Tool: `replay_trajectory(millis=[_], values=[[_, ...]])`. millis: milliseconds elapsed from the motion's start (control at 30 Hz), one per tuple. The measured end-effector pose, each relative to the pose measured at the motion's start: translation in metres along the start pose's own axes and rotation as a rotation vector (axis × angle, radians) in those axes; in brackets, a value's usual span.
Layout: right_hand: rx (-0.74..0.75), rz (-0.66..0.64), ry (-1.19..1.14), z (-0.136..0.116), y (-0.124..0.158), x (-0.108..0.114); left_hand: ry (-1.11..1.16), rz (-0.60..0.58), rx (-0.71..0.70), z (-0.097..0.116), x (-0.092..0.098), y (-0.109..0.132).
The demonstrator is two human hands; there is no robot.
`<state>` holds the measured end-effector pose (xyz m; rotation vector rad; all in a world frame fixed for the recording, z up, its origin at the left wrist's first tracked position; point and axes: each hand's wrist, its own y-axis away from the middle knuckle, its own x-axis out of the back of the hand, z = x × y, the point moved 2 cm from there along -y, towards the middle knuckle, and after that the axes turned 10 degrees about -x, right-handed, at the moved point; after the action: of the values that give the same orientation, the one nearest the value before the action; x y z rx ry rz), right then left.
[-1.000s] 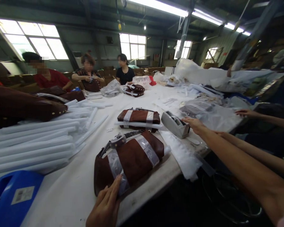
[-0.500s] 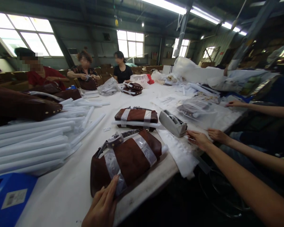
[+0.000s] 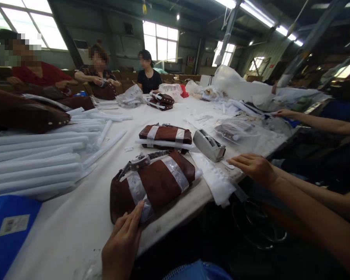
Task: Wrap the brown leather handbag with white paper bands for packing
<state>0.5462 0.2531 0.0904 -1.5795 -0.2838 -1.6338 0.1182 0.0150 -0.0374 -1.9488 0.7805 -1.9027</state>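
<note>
A brown bag with two clear wrapped bands lies near the table's front edge. The outstretched fingers of my left hand rest against its lower left end, on one band. To the right, my right hand has its fingers together just beyond the grey tape dispenser; whatever is between the fingertips is too small to make out. Below those fingertips lies a small white tag. Behind the near bag is a second banded brown bag with a white roll along its front.
White rolls fill the left side, with a blue container in front. White sheets hang over the front edge. Another person's arm reaches in from the right, beside plastic-wrapped goods. Three people sit across the table.
The view has tilted slightly down and shifted. My right hand is a little farther from the dispenser and now covers a neighbour's hand. My left hand stays on the bag.
</note>
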Motion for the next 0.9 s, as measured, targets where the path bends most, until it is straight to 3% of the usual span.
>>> replay_trajectory(millis=[133,200,367,500,667,767,900], values=[[0.363,0.158,-0.065,-0.071,-0.038,0.032,0.037,-0.007,0.026,0.004,0.003,-0.001],[0.482,0.154,-0.205,-0.111,-0.063,0.035,0.072,-0.015,0.048,0.006,0.006,-0.004],[0.613,-0.055,-0.545,-0.201,-0.13,0.016,0.188,-0.01,0.115,0.007,0.008,-0.01],[0.673,-0.244,-0.534,-0.258,-0.183,-0.012,0.21,0.019,0.135,0.009,0.007,-0.01],[0.728,-0.462,-0.118,-0.306,-0.226,-0.034,0.236,0.055,0.141,0.011,0.005,-0.009],[0.788,-0.493,0.058,-0.322,-0.238,-0.034,0.249,0.041,0.151,0.011,0.002,-0.009],[0.79,-0.496,0.086,-0.325,-0.254,-0.037,0.24,0.03,0.146,0.011,0.003,-0.01]])
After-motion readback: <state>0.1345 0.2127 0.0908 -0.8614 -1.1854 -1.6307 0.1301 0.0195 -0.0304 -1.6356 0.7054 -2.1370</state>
